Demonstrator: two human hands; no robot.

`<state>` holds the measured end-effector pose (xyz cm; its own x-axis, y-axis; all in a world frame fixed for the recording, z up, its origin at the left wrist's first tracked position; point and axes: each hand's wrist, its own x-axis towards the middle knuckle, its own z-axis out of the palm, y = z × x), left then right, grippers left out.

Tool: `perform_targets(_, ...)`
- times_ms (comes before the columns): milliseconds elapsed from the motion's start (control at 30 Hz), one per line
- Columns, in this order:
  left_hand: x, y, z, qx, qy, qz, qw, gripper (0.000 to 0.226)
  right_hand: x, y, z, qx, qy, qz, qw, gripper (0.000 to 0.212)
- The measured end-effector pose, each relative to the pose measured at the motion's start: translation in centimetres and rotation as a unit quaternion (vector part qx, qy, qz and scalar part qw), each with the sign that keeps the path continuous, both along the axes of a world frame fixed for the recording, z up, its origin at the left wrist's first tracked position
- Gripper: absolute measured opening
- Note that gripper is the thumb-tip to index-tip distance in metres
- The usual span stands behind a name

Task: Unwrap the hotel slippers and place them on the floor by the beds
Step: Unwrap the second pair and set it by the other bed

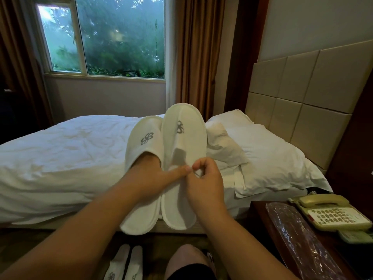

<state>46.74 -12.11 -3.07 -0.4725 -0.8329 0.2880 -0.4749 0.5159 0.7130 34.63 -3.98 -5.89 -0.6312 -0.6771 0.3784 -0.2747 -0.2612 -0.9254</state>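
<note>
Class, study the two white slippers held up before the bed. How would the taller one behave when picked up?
Probably light: the right slipper stands up, pinched near its middle by the right hand. Likely soft rather than stiff: the left slipper bulges around the left hand inside it. Its fabric surface seems unlikely to slip.

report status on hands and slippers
Left hand slid inside left slipper, thumb out. Right hand pinching right slipper at insole. Both held over bed edge, not on floor. Second pair below, beside knee.

white logoed slippers (pixel 182 158) held up, second pair (pixel 125 265) on floor
</note>
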Motion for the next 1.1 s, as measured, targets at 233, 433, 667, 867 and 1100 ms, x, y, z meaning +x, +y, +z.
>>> perform_targets(233, 0.7, -0.3, -1.2, -0.168, -0.053, 0.177, 0.968, 0.062, -0.1, 0.4, 0.1, 0.000, 0.053, -0.052, 0.997, 0.011)
perform_targets(433, 0.5, 0.1, -0.6, -0.223, -0.041, 0.197, 0.954, 0.046, -1.4, -0.6, 0.0, 0.057, 0.098, -0.062, 0.992, 0.008)
perform_targets(667, -0.2, 0.9, -0.7, -0.163, -0.131, 0.143, 0.967, 0.026, -3.6, -1.3, 0.4, 0.210, 0.299, -0.137, 0.920, 0.033)
perform_targets(867, -1.2, 1.1, -0.8, -0.107, -0.273, 0.171, 0.941, 0.043, 1.7, -1.0, 1.6, 0.184, 0.282, -0.045, 0.941, 0.046)
perform_targets(1100, -0.4, 1.1, -0.8, -0.096, -0.162, 0.172, 0.967, 0.048, 1.7, -1.7, 1.6, 0.157, 0.203, 0.093, 0.962, 0.022)
